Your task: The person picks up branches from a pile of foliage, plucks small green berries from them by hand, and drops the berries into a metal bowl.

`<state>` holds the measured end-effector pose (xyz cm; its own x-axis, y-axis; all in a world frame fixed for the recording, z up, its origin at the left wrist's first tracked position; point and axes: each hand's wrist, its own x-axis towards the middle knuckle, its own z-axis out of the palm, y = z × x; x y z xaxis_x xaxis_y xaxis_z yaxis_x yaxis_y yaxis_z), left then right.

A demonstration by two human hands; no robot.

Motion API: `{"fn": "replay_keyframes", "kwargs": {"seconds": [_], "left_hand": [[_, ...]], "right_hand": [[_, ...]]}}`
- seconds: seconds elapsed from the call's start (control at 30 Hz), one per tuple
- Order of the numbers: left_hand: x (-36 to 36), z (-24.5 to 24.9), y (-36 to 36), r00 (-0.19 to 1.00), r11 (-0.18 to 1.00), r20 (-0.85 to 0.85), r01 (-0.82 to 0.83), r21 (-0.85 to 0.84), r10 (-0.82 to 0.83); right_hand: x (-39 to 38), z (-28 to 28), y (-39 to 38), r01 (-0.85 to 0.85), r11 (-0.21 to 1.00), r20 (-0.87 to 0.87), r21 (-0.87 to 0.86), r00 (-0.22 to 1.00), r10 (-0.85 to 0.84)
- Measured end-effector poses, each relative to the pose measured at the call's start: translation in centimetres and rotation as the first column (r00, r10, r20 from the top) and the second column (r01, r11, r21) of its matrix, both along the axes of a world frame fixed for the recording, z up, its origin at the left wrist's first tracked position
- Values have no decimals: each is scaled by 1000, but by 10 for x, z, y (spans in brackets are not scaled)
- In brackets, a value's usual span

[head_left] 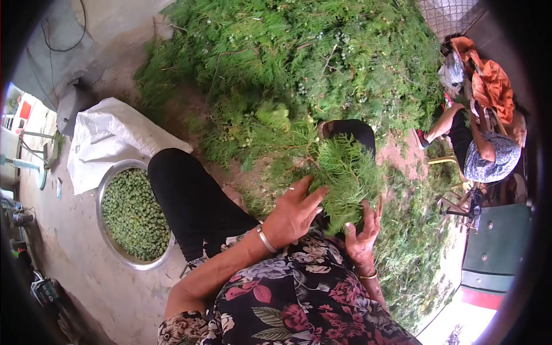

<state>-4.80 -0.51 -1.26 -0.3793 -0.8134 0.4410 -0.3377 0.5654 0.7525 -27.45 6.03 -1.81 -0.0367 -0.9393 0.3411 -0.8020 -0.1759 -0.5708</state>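
A leafy green conifer branch (345, 172), which looks like cypress, is held up over my lap. My left hand (293, 215) is at its near left edge, fingers bent and closed on the foliage. On the other side, my right hand (362, 236) has its thumb and fingers around the lower right sprays. Leaves hide part of both grips. At my left knee stands a round metal basin (102, 221) filled with small green cones or berries (133, 213).
A large heap of cut green branches (299, 57) spreads ahead, with more greenery (414, 247) at right. A white sack (115, 138) lies behind the basin. Another person (489, 155) sits at right beside orange cloth (493, 89). A green panel (495, 241) stands lower right.
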Motion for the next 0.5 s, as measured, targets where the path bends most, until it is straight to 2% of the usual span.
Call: {"fn": "replay_keyframes", "kwargs": {"seconds": [0.03, 0.07, 0.17, 0.27, 0.3, 0.33, 0.4, 0.43, 0.5], "left_hand": [[-5, -6, 1, 998, 998, -55, -4, -55, 1], [-7, -8, 1, 998, 999, -63, -5, -53, 2], [-9, -7, 1, 998, 995, -65, -1, -104, -6], [-9, 1, 6, 999, 990, -8, 43, -135, -45], [-7, 1, 7, 998, 990, -7, 55, -131, -56], [-7, 2, 8, 998, 990, -5, 67, -127, -68], [-6, 1, 10, 998, 986, -9, 60, -157, -62], [-5, -1, 11, 995, 982, -13, 96, -163, -99], [-3, 4, 14, 987, 972, 10, 162, -173, -162]], "right_hand": [[-6, 10, 3, -39, 988, 107, 147, 994, 24], [7, 28, -1, -50, 987, 368, 150, 930, -8], [9, 58, -5, 29, 999, 237, -38, 971, -19], [17, 82, -19, 124, 987, 173, -100, 979, -106], [18, 82, -27, 129, 988, 183, -85, 977, -112], [24, 95, -34, 89, 996, 101, -12, 991, -87], [39, 97, -51, 44, 978, 165, 202, 983, -78], [42, 92, -58, 50, 980, 164, 193, 983, -82], [45, 81, -72, -110, 972, 52, 205, 993, 101]]}}
